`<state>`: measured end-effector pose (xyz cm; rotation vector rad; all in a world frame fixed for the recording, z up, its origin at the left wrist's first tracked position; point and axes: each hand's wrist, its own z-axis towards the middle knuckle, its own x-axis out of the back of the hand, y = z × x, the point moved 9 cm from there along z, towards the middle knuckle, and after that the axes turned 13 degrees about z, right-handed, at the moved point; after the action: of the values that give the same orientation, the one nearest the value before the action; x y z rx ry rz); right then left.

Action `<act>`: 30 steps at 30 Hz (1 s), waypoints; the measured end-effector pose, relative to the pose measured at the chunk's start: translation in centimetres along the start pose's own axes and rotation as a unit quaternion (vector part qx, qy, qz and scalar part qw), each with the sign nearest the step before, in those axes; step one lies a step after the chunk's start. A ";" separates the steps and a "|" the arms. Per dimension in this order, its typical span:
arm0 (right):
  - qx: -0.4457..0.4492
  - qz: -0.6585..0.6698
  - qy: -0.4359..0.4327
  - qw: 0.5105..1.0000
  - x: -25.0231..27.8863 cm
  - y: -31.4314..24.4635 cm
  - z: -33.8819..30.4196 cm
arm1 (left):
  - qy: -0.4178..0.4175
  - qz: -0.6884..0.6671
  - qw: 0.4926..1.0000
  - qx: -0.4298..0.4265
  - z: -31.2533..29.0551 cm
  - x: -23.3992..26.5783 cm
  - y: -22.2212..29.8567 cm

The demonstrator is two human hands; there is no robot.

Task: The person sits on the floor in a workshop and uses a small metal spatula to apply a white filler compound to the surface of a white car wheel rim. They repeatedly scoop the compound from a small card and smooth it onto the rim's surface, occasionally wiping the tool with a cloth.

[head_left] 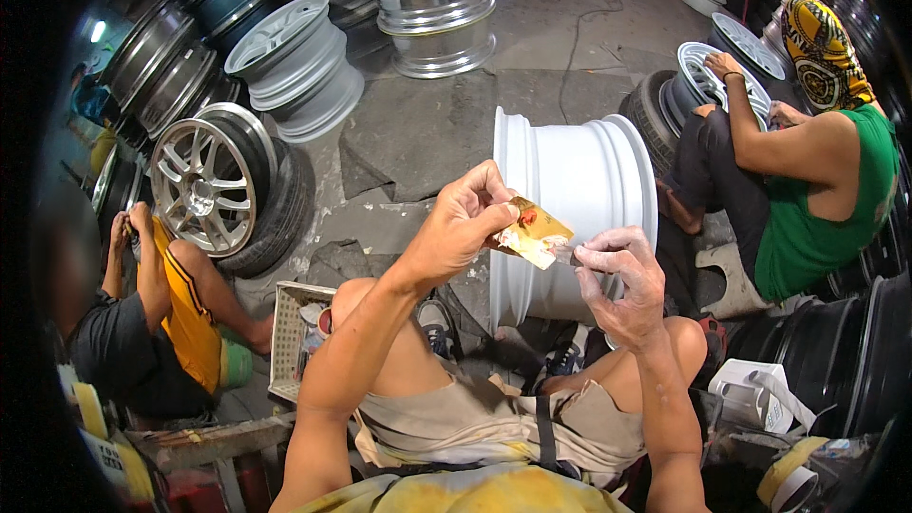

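One yellow card [549, 228], smeared red and white, before white wheel rim [579, 166]. Left hand [465, 223] clamps left edge; right hand [622, 285] pinches thin piece [565, 254], maybe blade, partly hidden. Card likely light, bendy, slippery; take clean edge.

Yellow card [549, 228] in left hand [467, 217]

The fingers [601, 260] of two hands [465, 225] [627, 293] hold one yellow sheet [543, 230] and one small grey piece [564, 254]; just beyond them stands one white wheel rim [575, 171], to their left one crate [284, 337], and around them two co-workers [109, 351] [826, 209] (one either side). Stacked rims [432, 0] farther off probably exceed ten.
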<state>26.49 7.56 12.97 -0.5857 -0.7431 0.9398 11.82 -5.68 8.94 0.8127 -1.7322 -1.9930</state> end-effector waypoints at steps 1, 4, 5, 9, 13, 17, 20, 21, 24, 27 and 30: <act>-0.011 0.005 -0.001 1.000 -0.1 0.2 -0.1 | 0.004 -0.002 1.000 0.005 -0.1 0.1 0.1; -0.041 0.021 -0.005 0.999 0.1 0.8 -0.4 | 0.020 0.074 0.997 -0.024 -0.2 1.0 1.0; -0.050 0.027 -0.006 0.998 0.5 1.3 -0.6 | 0.023 0.094 0.995 -0.036 -0.3 1.0 1.4; -0.119 0.139 0.040 0.982 1.0 3.0 -1.6 | 0.019 0.138 0.987 -0.078 -0.3 0.8 1.9; -0.034 -0.008 -0.020 0.999 -0.3 -1.1 0.6 | -0.002 0.127 0.990 -0.063 -0.6 0.4 1.9; 0.053 -0.108 -0.038 0.992 -0.7 -1.4 0.1 | -0.022 0.142 0.988 -0.052 -0.4 0.0 1.6; 0.072 -0.170 -0.085 0.979 -1.4 -1.9 0.1 | -0.032 0.154 0.987 -0.031 -0.5 -0.1 1.2; 0.074 -0.183 -0.091 0.976 -1.7 -2.0 0.2 | -0.035 0.157 0.987 -0.026 -0.5 -0.1 1.2; 0.071 -0.200 -0.096 0.973 -2.0 -2.0 0.3 | -0.030 0.141 0.989 -0.031 -0.4 0.0 1.0; 0.040 -0.158 -0.077 0.983 -1.6 -0.8 0.3 | 0.016 0.131 0.989 -0.065 0.0 1.3 1.3; -0.112 -0.075 -0.027 0.991 0.0 1.9 -0.4 | 0.097 0.112 0.988 -0.039 0.2 3.4 2.0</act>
<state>25.80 8.40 11.36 -0.6917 -0.9362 0.7401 8.89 -8.01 10.29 0.7233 -1.5511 -1.7599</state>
